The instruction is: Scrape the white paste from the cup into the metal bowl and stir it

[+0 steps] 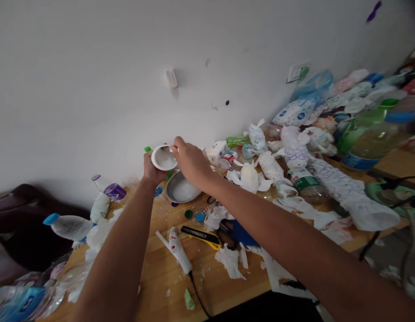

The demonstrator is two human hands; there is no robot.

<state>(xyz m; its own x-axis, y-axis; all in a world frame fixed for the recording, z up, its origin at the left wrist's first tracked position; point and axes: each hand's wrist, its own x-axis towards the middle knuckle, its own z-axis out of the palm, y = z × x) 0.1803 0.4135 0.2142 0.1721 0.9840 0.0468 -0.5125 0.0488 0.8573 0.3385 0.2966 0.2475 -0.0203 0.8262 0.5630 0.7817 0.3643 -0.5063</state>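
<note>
Head view: gripping white cup point(163, 158) in left hand point(153, 170), fingers closed round its side, raised just above metal bowl point(181, 188) near wall point(93, 67). Pinching right hand point(190, 162) fingertips shut at cup rim; item unclear. Likely worth keeping cup level, over bowl, catching spills. Seeing whitish layer inside bowl; cup interior looking pale, contents unclear.

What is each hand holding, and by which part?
The left hand grips a small white cup around its side. The right hand has its fingertips at the cup's rim; whether they pinch anything cannot be told.
</note>
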